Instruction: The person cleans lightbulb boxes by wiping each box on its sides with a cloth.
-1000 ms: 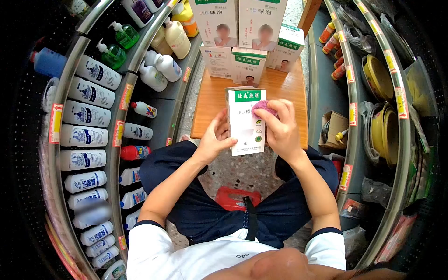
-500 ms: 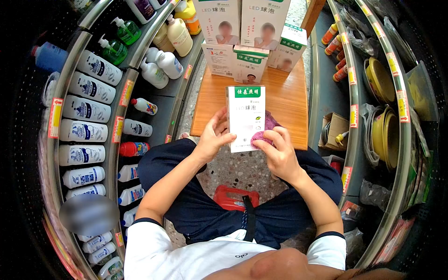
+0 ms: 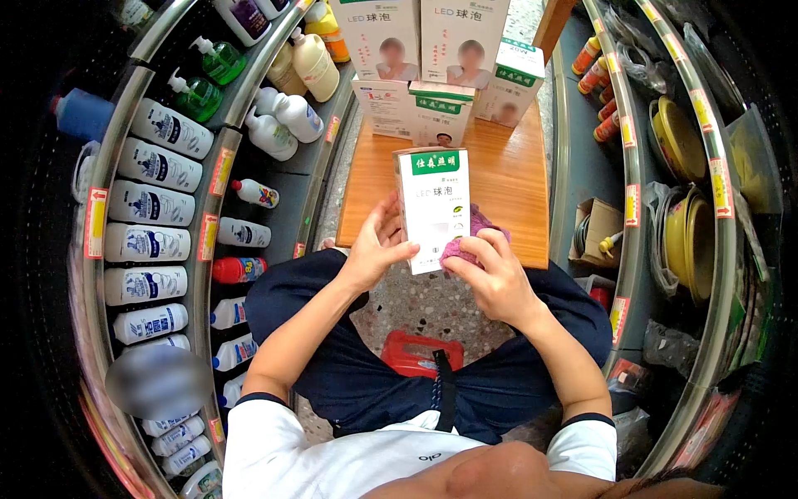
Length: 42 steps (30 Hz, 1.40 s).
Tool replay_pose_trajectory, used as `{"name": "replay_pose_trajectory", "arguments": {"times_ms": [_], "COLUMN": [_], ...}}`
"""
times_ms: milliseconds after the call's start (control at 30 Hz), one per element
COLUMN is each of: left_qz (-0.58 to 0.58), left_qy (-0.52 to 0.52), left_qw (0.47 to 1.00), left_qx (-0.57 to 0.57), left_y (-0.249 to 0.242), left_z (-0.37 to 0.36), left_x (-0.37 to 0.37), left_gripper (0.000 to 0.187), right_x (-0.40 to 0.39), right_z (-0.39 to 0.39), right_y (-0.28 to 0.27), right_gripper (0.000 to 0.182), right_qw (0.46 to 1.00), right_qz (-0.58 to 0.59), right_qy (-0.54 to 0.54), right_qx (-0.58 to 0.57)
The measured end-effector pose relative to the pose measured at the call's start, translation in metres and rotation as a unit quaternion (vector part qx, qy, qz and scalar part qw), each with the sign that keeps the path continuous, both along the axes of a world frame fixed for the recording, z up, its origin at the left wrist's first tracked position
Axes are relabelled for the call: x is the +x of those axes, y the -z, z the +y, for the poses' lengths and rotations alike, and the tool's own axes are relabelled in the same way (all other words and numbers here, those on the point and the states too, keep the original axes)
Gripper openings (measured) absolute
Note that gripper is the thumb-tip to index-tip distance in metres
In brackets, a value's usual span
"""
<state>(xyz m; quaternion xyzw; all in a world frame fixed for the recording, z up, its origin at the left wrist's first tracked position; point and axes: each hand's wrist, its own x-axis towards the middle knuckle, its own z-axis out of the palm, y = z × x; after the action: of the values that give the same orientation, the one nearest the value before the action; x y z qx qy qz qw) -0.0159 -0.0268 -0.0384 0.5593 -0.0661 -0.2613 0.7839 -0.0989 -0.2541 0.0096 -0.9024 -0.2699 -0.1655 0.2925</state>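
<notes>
Between my two hands a white and green LED bulb box (image 3: pixel 431 200) stands upright, tilted slightly, in front of the wooden stool top (image 3: pixel 366 179). My left hand (image 3: pixel 379 248) grips the box's left side, thumb at the lower front edge. A purple cloth (image 3: pixel 482 224) is bunched in my right hand (image 3: pixel 489 268), whose fingers press it against the box's lower right. Part of the cloth shows behind the box. Beyond it, more bulb boxes are grouped at the far end of the stool, among them a small one (image 3: pixel 440 116) and a tall one (image 3: pixel 464 37).
Shelves on the left hold white bottles (image 3: pixel 148 243) and green pump bottles (image 3: pixel 194 91). On the right shelves are yellow pans (image 3: pixel 688 249), orange cans (image 3: pixel 592 76) and a cardboard box (image 3: pixel 595 233). A red container (image 3: pixel 407 353) lies on the floor between my legs.
The held box has turned slightly, so more of its left side shows. My right hand and the cloth have shifted a little left along its lower front.
</notes>
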Motion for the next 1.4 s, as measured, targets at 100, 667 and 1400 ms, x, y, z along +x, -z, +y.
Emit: {"name": "replay_pose_trajectory", "arguments": {"times_ms": [100,667,1400], "left_qz": [-0.001,-0.019,0.008], "left_qy": [0.019,0.045,0.019], "left_qw": [1.0,0.999,1.0], "left_qx": [0.002,-0.001,-0.012], "left_y": [-0.006,-0.014,-0.014], "left_z": [-0.001,-0.009,-0.007], "left_x": [-0.001,-0.008,-0.007], "left_gripper": [0.108,0.113,0.109], "right_x": [0.007,0.067,0.034], "right_z": [0.004,0.015,0.02], "right_y": [-0.001,-0.02,-0.008], "right_gripper": [0.03,0.038,0.037], "right_qw": [1.0,0.978,0.992], "right_qz": [-0.026,-0.132,-0.078], "right_qy": [0.012,0.132,0.077], "right_qx": [0.007,0.09,0.055]}}
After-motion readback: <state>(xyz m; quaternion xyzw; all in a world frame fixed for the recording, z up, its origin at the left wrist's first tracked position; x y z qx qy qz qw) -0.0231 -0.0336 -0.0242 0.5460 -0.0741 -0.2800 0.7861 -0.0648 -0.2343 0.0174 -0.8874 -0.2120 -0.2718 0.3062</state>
